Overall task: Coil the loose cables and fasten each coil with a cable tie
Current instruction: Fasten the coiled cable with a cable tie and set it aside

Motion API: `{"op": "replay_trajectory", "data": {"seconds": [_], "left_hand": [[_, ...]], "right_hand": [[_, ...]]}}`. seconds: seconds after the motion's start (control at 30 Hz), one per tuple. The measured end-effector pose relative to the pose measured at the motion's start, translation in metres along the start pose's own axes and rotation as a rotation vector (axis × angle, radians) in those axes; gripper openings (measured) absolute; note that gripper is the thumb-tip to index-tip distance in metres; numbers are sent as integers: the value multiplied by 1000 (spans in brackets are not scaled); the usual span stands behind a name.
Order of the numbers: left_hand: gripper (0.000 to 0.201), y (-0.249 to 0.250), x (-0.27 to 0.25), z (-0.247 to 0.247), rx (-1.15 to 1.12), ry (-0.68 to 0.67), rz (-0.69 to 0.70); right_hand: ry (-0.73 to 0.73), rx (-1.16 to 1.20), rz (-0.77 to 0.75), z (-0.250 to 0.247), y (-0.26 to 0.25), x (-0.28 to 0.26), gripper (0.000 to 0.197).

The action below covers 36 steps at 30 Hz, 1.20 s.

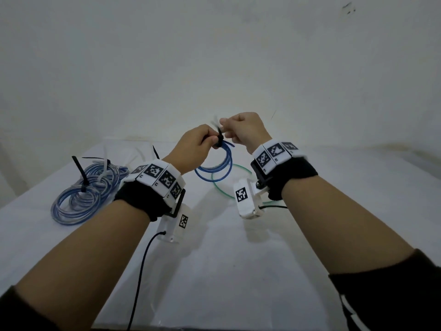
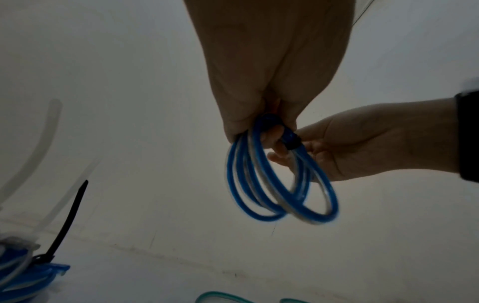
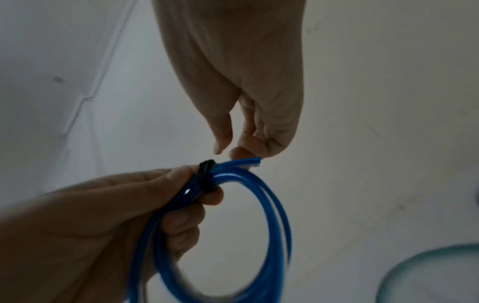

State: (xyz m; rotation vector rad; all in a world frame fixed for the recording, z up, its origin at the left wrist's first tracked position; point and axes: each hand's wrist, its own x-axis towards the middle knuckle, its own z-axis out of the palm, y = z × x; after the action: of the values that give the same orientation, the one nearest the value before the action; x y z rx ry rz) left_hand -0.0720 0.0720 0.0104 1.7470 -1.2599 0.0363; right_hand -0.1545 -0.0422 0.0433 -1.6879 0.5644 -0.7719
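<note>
Worktop (image 1: pixel 214 271): bare white, near | left hand (image 1: pixel 193 149): fingers curled round blue coil (image 1: pixel 214 168), held aloft mid-scene | right hand (image 1: pixel 243 130): pinching black cable tie (image 1: pixel 220 137) tail, far | advice: pull tail straight, coil steady.
</note>
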Motion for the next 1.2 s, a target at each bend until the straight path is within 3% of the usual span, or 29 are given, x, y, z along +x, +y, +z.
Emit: {"op": "replay_trajectory", "data": {"seconds": [0.1,0.27,0.47,0.6,0.77,0.93,1.07,1.17,1.2], "left_hand": [[12,-3,4,-3,-36,179,-55],[3,3,2,-3,-299,338,-174],[20,1,-6,-31,-437,256,-245],[21,-1,-20,-60,-214,203,-132],[18,-18,-47,-106,136,327,2],[13,-47,-80,-142,-113,338,-228],[16,-71,-100,-165,50,397,-296],[15,-87,-111,-180,90,405,-409],[14,-91,-114,-184,82,396,-455]], "right_hand": [[111,-138,-152,2,-2,-6,19],[-47,-81,-144,23,-4,-22,20],[-156,34,-176,41,-10,-30,26],[-207,135,-137,55,-18,-34,23],[-315,253,-39,91,-29,-46,20],[-414,380,63,143,-35,-65,10],[-434,432,153,187,-29,-77,19],[-424,380,176,216,-19,-83,8],[-418,335,169,225,-13,-83,13]]}}
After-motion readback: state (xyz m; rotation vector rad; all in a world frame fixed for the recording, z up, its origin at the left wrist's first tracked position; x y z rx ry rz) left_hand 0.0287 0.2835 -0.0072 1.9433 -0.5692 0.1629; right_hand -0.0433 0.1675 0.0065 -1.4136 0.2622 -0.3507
